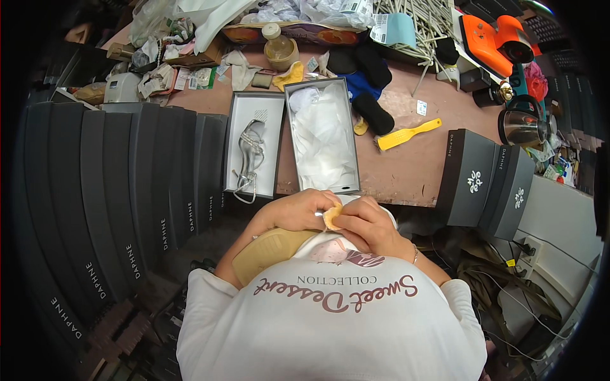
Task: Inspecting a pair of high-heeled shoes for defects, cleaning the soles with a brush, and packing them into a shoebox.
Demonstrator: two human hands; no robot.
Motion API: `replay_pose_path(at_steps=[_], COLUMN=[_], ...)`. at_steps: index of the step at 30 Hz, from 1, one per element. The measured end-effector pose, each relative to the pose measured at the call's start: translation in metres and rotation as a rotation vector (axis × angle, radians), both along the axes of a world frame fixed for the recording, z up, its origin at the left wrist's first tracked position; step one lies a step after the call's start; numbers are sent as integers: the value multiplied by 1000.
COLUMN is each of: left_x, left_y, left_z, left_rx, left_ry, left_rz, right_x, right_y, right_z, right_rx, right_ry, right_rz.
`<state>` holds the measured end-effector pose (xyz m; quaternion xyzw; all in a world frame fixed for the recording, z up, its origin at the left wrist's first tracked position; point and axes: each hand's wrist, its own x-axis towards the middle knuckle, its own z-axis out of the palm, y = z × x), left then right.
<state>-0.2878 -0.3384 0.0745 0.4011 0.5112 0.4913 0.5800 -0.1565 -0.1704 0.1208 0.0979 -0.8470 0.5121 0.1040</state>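
Note:
Against my lap and left forearm rests a shoe with a tan sole (270, 251), its sole facing up and its front part hidden by my hands. My left hand (302, 209) is closed at the shoe's far end, with a small silvery bit showing by the fingers. My right hand (372, 223) pinches a crumpled yellow cloth (332, 217) right beside the left fingers. Beyond the hands, a silver strappy heeled sandal (251, 149) lies in a shallow box lid (273, 171). To its right stands an open shoebox (351, 146) with white tissue paper (323, 136) inside.
Dark grey shoeboxes (149, 171) stand in a row at left; two more (467, 178) stand at right. On the pink table (406, 165) lie a yellow brush (408, 134), black cloth pieces (372, 113) and a yellow rag (289, 76). A bottle (277, 44) and orange tool (489, 47) stand farther back.

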Motion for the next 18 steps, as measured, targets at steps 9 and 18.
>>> replay_pose_path(at_steps=[9,18], left_x=[0,0], left_y=[-3,-4], left_z=[-2,-5], left_rx=[-87,-111], left_ry=[-152,-109], left_rz=[-13,-96], right_x=[7,14], right_y=[0,-1], right_z=[-4,-3], right_rx=[22,38], right_ry=[15,-115], right_rz=[-70,-71])
